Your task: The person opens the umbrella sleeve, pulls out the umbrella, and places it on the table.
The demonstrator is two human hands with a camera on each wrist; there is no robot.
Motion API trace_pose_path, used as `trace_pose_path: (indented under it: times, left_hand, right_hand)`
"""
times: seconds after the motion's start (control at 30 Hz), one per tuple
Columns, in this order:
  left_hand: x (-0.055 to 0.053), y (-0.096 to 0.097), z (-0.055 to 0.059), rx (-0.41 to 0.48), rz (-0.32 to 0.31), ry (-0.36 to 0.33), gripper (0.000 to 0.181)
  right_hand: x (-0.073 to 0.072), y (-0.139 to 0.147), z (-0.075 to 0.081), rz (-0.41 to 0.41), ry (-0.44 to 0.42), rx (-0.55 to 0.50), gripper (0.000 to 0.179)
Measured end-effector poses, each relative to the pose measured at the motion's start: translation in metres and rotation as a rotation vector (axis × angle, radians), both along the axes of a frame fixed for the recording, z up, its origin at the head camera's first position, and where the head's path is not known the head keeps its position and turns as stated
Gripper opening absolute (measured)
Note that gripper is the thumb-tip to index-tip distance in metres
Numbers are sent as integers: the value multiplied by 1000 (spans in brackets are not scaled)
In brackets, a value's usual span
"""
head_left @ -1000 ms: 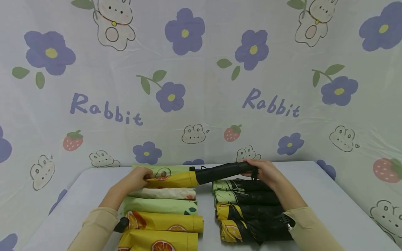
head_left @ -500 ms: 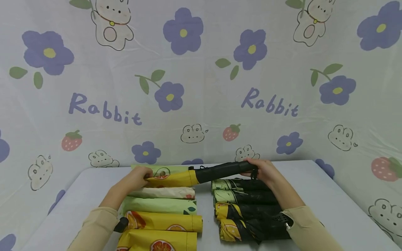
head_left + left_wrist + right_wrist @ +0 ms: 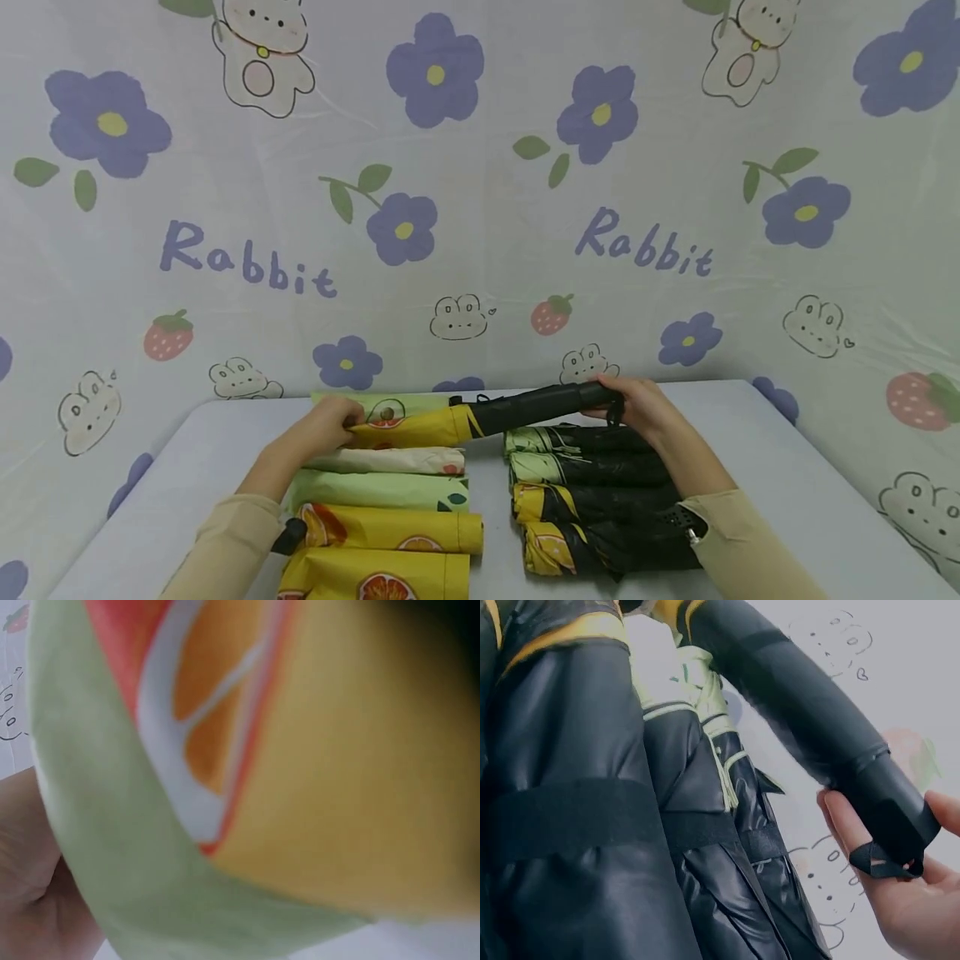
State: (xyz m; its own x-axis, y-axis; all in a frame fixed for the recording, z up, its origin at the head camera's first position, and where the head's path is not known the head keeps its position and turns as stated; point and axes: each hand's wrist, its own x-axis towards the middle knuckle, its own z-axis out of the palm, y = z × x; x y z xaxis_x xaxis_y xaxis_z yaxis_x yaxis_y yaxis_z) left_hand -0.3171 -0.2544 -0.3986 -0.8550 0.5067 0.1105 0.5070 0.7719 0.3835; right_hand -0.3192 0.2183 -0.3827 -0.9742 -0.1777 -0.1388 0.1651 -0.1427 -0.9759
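A folded black umbrella [image 3: 536,407] with a yellow patterned end is partly inside a yellow fruit-print sleeve [image 3: 420,428]. In the head view my left hand [image 3: 330,425] pinches the far left end of that sleeve. My right hand [image 3: 637,408] grips the umbrella's black handle [image 3: 896,806], thumb on one side and fingers on the other. A wrist strap [image 3: 877,864] hangs from the handle end. Umbrella and sleeve are held above the table, slanting up to the right. The left wrist view shows the yellow sleeve blurred and close, hiding the fingertips.
Several sleeves lie in a left column: yellow fruit-print sleeves [image 3: 405,532], a light green one [image 3: 382,492], a cream one [image 3: 401,460] and an avocado-print one [image 3: 420,406] at the back. Several folded black umbrellas [image 3: 600,504] form a right column on the white table [image 3: 780,467].
My right hand has moved slightly to the right with the umbrella. A little more of its yellow and black cloth shows at the sleeve's mouth. My left hand stays in place.
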Motion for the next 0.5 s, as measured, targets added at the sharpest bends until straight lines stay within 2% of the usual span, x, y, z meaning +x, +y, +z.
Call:
trace_pose_path:
  times: [0.13,0.37,0.5]
  left_hand:
    - [0,-1,-1,9,-7,-1,28]
    - [2,2,0,11,-4,2,27]
    - [4,3,1,9,-6,10,28]
  right_hand:
    - [0,2,1,4,15,33,20]
    - [1,2,2,-27,-1,18,24]
    - [3,3,2,-28,4,17,20]
